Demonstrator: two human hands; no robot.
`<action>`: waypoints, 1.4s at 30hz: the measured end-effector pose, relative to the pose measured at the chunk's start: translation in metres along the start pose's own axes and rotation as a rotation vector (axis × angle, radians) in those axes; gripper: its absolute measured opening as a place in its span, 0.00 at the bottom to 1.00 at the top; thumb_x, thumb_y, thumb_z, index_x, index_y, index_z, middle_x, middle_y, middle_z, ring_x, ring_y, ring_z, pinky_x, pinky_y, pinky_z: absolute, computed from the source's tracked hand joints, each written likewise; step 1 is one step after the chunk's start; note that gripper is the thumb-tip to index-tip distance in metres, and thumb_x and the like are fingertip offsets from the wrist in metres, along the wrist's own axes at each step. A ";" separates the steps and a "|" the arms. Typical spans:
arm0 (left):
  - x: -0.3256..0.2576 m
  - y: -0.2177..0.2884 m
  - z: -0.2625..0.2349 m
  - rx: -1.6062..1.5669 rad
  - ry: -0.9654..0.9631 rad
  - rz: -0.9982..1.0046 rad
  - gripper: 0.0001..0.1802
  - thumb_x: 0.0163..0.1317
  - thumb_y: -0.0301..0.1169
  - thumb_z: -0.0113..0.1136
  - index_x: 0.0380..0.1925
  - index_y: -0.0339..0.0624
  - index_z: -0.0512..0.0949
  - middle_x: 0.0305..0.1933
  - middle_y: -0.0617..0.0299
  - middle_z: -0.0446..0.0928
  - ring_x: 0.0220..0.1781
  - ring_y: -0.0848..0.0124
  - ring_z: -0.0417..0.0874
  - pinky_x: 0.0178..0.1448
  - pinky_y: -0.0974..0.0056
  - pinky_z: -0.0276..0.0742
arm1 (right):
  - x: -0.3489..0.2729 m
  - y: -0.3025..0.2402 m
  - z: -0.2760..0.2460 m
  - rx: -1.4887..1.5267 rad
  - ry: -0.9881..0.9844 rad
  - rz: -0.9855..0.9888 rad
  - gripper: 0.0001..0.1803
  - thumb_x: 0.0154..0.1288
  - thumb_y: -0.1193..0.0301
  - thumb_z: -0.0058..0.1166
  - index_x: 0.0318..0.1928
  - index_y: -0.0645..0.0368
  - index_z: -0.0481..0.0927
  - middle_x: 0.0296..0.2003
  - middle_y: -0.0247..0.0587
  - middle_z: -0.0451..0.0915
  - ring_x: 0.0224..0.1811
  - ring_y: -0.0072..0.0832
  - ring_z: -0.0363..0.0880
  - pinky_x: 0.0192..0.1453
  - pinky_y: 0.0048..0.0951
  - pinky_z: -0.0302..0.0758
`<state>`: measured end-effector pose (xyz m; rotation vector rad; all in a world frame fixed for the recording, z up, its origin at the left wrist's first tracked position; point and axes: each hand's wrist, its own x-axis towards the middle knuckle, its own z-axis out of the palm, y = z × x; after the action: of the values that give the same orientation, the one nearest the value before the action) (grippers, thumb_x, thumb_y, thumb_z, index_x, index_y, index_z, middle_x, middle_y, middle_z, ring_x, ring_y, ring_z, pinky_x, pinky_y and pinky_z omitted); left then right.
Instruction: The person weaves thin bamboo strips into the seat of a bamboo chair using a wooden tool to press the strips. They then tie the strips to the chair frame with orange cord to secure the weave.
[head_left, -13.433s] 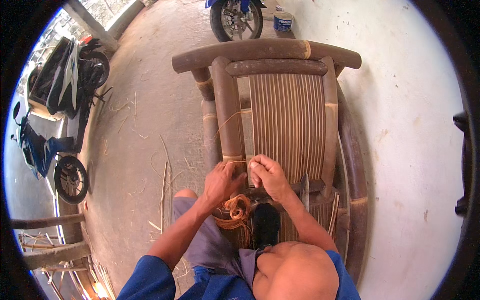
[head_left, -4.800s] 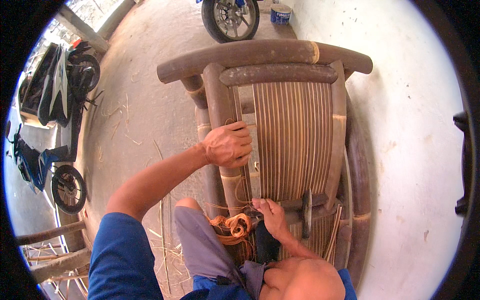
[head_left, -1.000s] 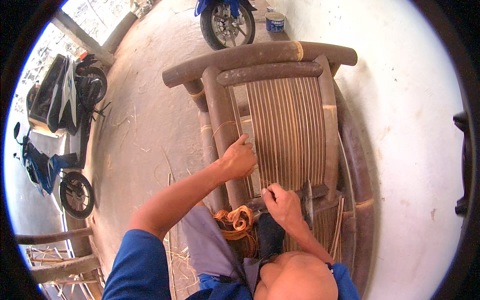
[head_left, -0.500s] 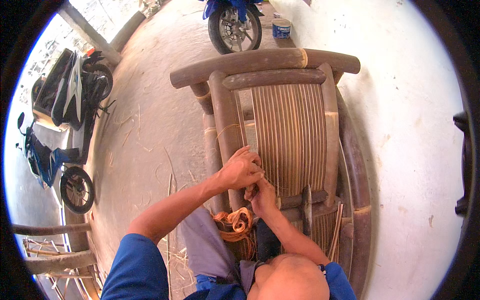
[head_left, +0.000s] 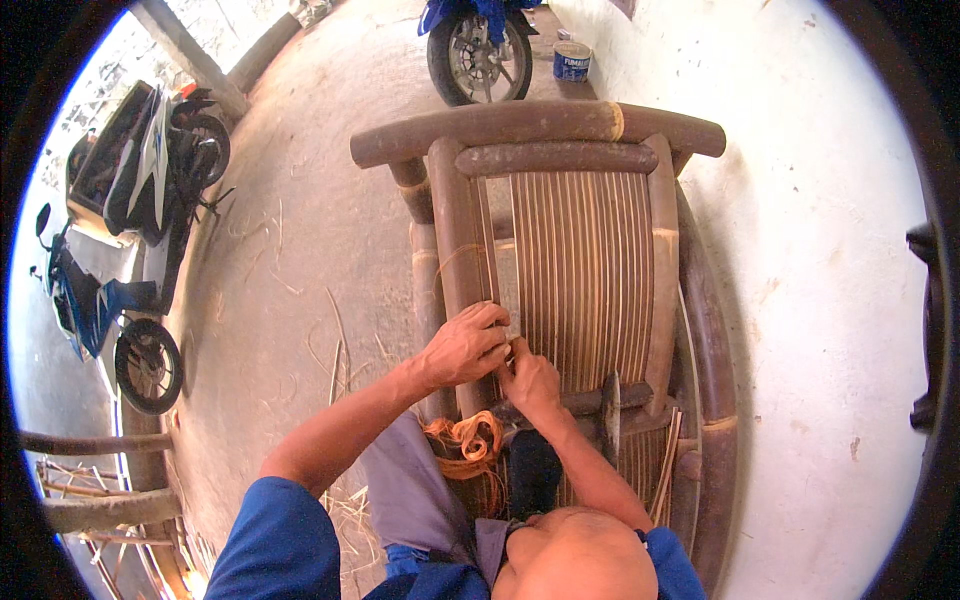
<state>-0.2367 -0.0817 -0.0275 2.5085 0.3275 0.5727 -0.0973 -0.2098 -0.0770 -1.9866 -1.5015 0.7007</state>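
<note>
A brown bamboo chair (head_left: 540, 125) has a backrest of thin upright slats (head_left: 585, 270), with a gap near its left side. At this gap, my left hand (head_left: 468, 343) is closed, its fingers curled over the lower part of a narrow bamboo slat (head_left: 491, 250) beside the left post. Just right of it and a little nearer, my right hand (head_left: 530, 382) is closed in a pinch; what lies between its fingertips is hidden. An orange coil of flat strips (head_left: 478, 437) hangs just below my hands. A thin orange strand loops by the left post.
A flat blade (head_left: 612, 415) stands against the lower crossbar, right of my right hand. Thin loose strips (head_left: 667, 468) lean nearby. A white wall (head_left: 820, 300) runs along the right. Motorbikes (head_left: 150, 240) stand left, another wheel (head_left: 480, 60) and a blue tub (head_left: 571, 62) beyond the chair.
My hands have drawn slightly apart; before, they overlapped at the gap. The left has shifted a little left along the slat's side. The whole view has tilted slightly.
</note>
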 end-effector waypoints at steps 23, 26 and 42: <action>-0.106 0.080 0.004 -0.084 -0.081 -0.220 0.11 0.63 0.33 0.69 0.43 0.42 0.82 0.59 0.50 0.76 0.59 0.48 0.79 0.60 0.49 0.79 | -0.041 -0.079 -0.223 0.190 0.791 -0.132 0.33 0.79 0.48 0.49 0.73 0.57 0.69 0.55 0.56 0.83 0.53 0.42 0.86 0.51 0.41 0.84; -0.125 0.092 0.011 -0.073 -0.119 -0.255 0.15 0.63 0.35 0.70 0.49 0.46 0.84 0.68 0.49 0.72 0.65 0.47 0.77 0.65 0.48 0.78 | -0.035 -0.053 -0.218 -0.252 0.365 0.246 0.27 0.78 0.54 0.52 0.69 0.56 0.73 0.38 0.52 0.88 0.38 0.41 0.88 0.41 0.41 0.82; -0.083 0.075 0.002 -0.068 0.297 -0.515 0.28 0.60 0.32 0.69 0.61 0.42 0.76 0.66 0.39 0.70 0.68 0.40 0.73 0.71 0.45 0.71 | -0.012 0.023 0.030 0.514 -0.199 0.231 0.17 0.78 0.61 0.57 0.39 0.65 0.77 0.20 0.39 0.79 0.18 0.24 0.78 0.21 0.32 0.72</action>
<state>-0.3003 -0.1731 -0.0150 2.1460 1.0083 0.7208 -0.1051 -0.2234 -0.1130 -1.7353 -1.0556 1.2712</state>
